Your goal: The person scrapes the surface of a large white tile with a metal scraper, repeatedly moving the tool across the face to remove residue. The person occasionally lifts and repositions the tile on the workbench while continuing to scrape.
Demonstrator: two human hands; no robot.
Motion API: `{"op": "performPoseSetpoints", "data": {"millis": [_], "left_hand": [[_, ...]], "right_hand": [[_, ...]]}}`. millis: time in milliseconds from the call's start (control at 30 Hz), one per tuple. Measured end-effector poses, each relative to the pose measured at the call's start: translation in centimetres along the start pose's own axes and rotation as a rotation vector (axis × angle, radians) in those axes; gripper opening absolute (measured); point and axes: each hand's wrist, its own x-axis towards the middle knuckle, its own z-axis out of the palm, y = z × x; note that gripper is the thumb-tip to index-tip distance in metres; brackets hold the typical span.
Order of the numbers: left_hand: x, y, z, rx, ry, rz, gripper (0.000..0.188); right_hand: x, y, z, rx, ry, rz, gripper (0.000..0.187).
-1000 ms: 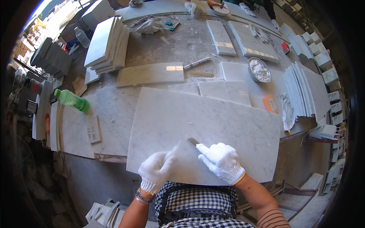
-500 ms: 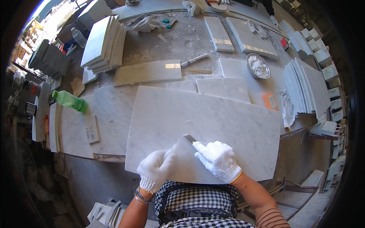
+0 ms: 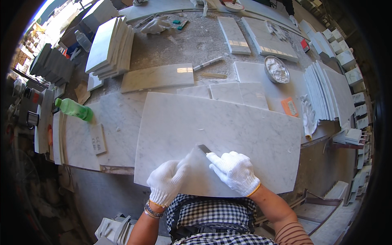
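Observation:
A large white marble slab (image 3: 216, 118) with grey veins lies in front of me, its near edge against my checked apron. In my right hand (image 3: 234, 171), gloved in white knit, is a small flat metal blade (image 3: 203, 148), its end over the slab's middle. My left hand (image 3: 166, 179), gloved too, is closed just left of it, thumb against the fingers. Something pale and blurred reaches from its fingertips toward the blade; I cannot make out what it is.
Behind the slab lie a marble strip (image 3: 157, 77), a marker (image 3: 208, 63) and a metal bowl of white stuff (image 3: 277, 70). A green bottle (image 3: 74, 109) lies at left. Stacked slabs (image 3: 109, 47) stand back left, more tiles (image 3: 328, 92) at right, beside a loose glove (image 3: 309, 116).
My hands, the blade and the slab hold almost the same place. At the far edge, a white-gloved hand of another person has shifted.

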Motion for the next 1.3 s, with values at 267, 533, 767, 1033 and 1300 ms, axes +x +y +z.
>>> {"op": "performPoseSetpoints", "data": {"millis": [267, 533, 767, 1033, 1300], "left_hand": [[0.1, 0.0, -0.1, 0.013, -0.054, -0.059, 0.033], [0.5, 0.6, -0.1, 0.087, -0.08, -0.083, 0.036], [1.1, 1.1, 0.0, 0.132, -0.104, -0.082, 0.037], [1.7, 1.6, 0.1, 0.225, -0.124, -0.094, 0.041], [2.0, 2.1, 0.0, 0.221, -0.143, -0.131, 0.043]], "right_hand": [[-0.1, -0.1, 0.0, -0.011, 0.018, -0.008, 0.032], [0.1, 0.1, 0.3, 0.008, 0.036, 0.001, 0.031], [-1.6, 0.8, 0.1, 0.083, 0.104, -0.024, 0.034], [-2.5, 1.8, 1.5, 0.067, 0.196, -0.01, 0.037], [-2.5, 1.8, 1.5, 0.067, 0.207, -0.005, 0.037]]}}
